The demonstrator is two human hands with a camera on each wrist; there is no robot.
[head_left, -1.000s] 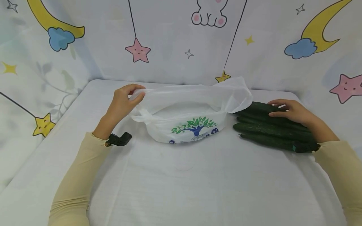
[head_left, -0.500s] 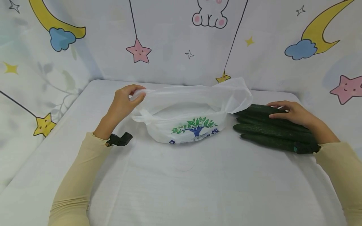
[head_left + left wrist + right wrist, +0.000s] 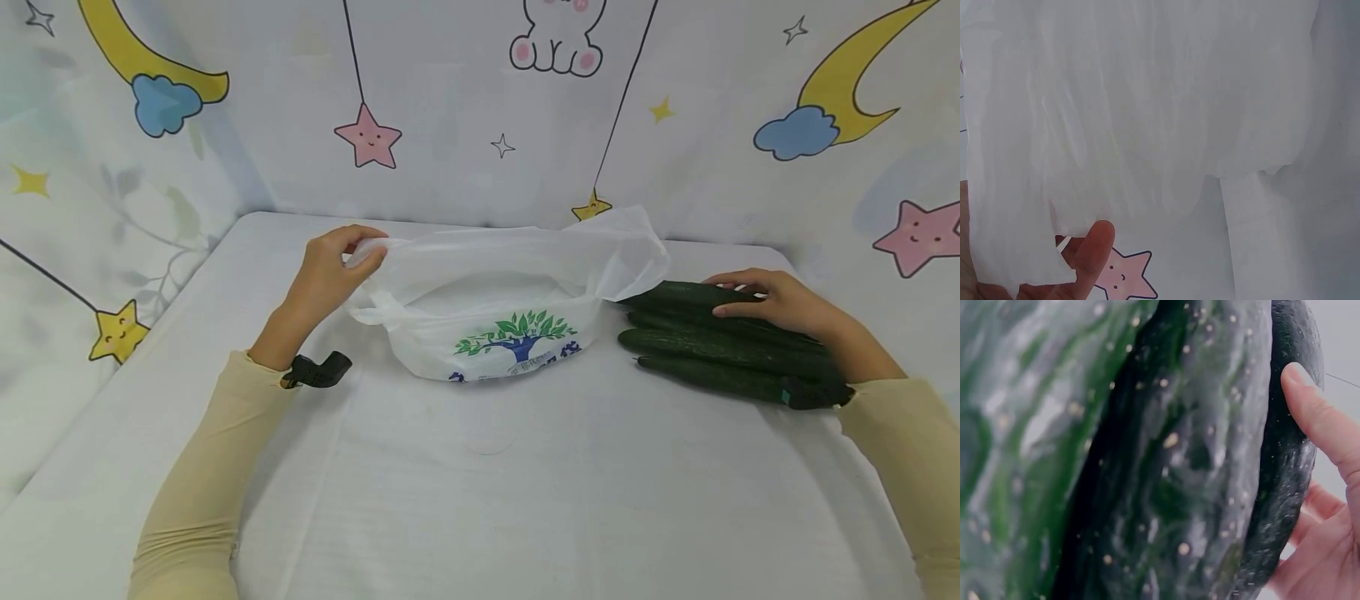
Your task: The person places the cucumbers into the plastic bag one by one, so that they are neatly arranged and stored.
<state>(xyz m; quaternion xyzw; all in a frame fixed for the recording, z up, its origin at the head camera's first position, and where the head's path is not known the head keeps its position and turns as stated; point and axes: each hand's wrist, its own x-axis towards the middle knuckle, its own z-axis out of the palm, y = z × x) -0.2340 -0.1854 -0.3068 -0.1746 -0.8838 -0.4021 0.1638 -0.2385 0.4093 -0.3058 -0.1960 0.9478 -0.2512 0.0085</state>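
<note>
A white plastic bag (image 3: pixel 465 254) with a green and blue tree print lies mid-table, its mouth spread apart. My left hand (image 3: pixel 326 271) pinches the bag's left edge between thumb and fingers. In the left wrist view, the thumb (image 3: pixel 1099 247) shows at the edge of the bag (image 3: pixel 1147 112). Several dark green cucumbers lie side by side to the bag's right. Around the farthest cucumber (image 3: pixel 678 297) my right hand (image 3: pixel 783 302) is curled. The right wrist view has the thumb (image 3: pixel 1313 409) on this cucumber's (image 3: pixel 1282 481) near side, with fingers behind it.
The nearer cucumbers (image 3: pixel 720 348) lie close together beneath my right forearm. A white cloth (image 3: pixel 480 500) covers the table. Behind it hangs a printed curtain (image 3: pixel 450 83) with stars and moons. Each wrist wears a black camera mount (image 3: pixel 321 369).
The farthest cucumber's left end has shifted slightly toward the nearer cucumbers, my right hand staying on it. My left hand and the bag look unchanged.
</note>
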